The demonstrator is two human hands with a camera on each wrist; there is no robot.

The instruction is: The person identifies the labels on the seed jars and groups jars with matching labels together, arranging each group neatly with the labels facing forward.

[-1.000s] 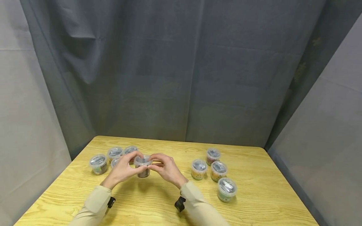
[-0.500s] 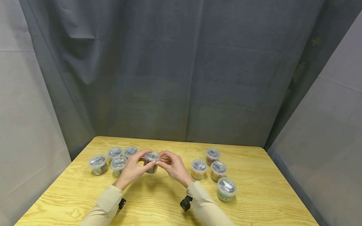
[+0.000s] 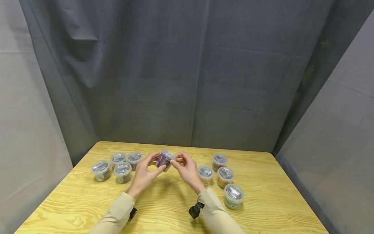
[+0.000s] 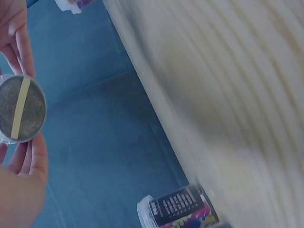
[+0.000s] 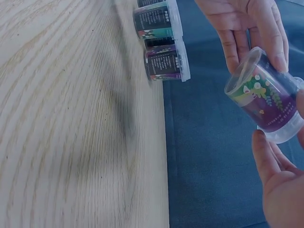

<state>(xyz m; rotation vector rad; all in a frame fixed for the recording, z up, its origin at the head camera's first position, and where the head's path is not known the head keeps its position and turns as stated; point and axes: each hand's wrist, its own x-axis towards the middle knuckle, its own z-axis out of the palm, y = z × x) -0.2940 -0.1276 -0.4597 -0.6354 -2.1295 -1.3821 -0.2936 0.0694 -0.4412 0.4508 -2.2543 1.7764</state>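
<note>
The head view is showing the left hand (image 3: 146,174) grasping a purple-labelled plastic tub (image 3: 163,160) from its 8 o'clock side, while the right hand (image 3: 188,170) is pinching it from about 4 o'clock. The tub is hanging tilted between them, above the wooden table (image 3: 163,211). Its underside, bearing a pale strip (image 4: 20,108), is facing the left wrist camera; its floral print is showing in the right wrist view. Four lidded tubs (image 3: 122,172) are standing near 9 o'clock from it, another lidded four (image 3: 233,196) between 3 and 4. A grey curtain (image 3: 152,81) is hanging at 12.
</note>
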